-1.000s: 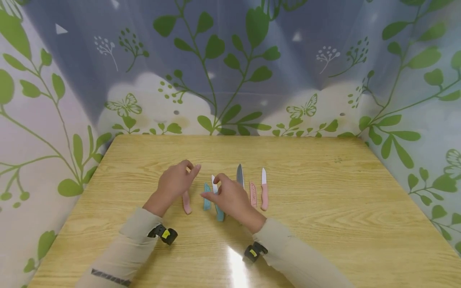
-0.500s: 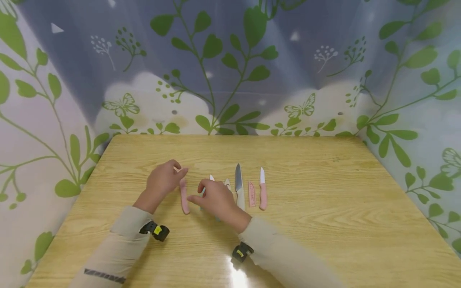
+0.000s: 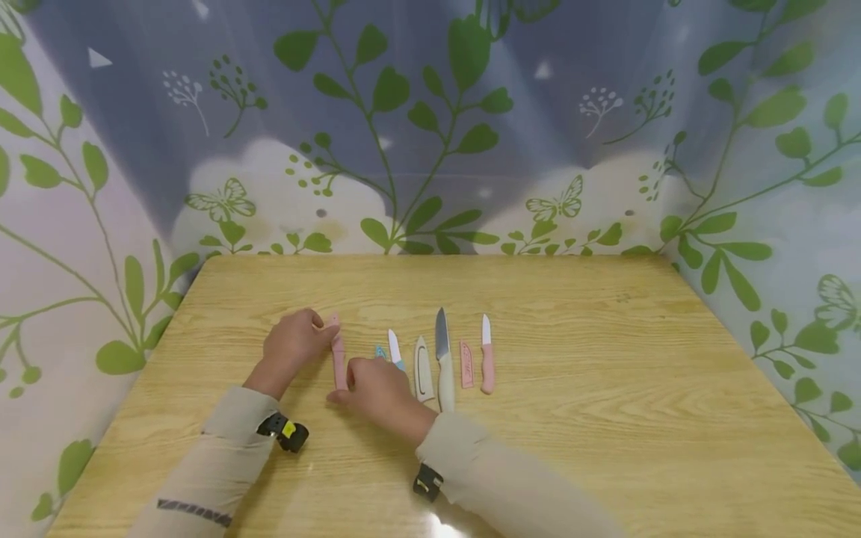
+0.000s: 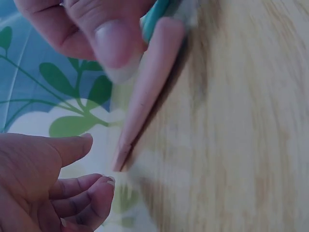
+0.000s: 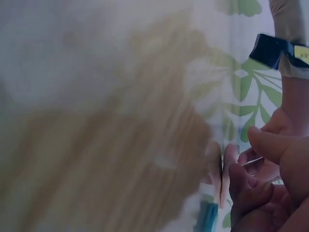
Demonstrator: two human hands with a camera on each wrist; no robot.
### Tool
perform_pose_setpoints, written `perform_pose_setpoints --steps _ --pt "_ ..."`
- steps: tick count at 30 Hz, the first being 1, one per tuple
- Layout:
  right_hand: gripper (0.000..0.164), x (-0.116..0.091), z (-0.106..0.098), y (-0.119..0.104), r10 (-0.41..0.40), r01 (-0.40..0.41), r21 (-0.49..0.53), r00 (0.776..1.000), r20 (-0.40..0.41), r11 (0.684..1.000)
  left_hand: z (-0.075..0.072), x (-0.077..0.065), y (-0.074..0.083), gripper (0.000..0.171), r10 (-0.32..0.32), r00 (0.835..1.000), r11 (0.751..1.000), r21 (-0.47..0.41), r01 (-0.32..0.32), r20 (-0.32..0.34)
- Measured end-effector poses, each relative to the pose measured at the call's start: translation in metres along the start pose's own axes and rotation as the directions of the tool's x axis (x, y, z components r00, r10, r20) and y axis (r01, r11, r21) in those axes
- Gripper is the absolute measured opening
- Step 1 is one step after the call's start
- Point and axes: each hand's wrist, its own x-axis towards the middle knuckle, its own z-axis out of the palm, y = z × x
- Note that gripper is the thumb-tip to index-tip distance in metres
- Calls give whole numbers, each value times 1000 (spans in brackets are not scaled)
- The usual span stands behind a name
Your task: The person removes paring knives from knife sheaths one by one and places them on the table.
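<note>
A pink knife in its pink sheath [image 3: 338, 360] lies upright in the head view, its sheathed end pointing away. My left hand [image 3: 291, 345] is at that far end, thumb overlapping the sheath. In the left wrist view, the left hand [image 4: 53, 183] has its thumb and fingers parted, just short of the tip of the pink knife [image 4: 152, 79]. My right hand [image 3: 380, 390] is at the handle end, its thumb [image 4: 116, 50] beside the handle. Under the right hand, a blue-handled knife [image 3: 395, 347] with a white blade and a blue sheath [image 3: 380, 352] are partly hidden.
Right of the hands lie a cream sheath [image 3: 422, 370], a larger knife [image 3: 445, 377] with a cream handle, a small pink sheath [image 3: 467, 365] and a pink-handled knife [image 3: 487, 362] with a white blade. A leaf-patterned curtain [image 3: 430, 149] encloses the wooden table [image 3: 572, 441].
Both hands have moved left; the right hand has gone from over the blue knife to the handle of the sheathed pink knife. The cream sheath and larger knife have come into fuller view.
</note>
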Motion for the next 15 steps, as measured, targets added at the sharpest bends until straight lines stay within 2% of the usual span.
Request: perform_pose_setpoints --steps 6,15 --pt "37 -1 4 -3 -13 13 -28 1000 5 1000 3 2 -2 40 -13 1000 1000 15 13 15" --pt "38 0 4 -7 33 -29 -98 999 41 995 8 4 -3 35 7 1000 1000 29 -7 -4"
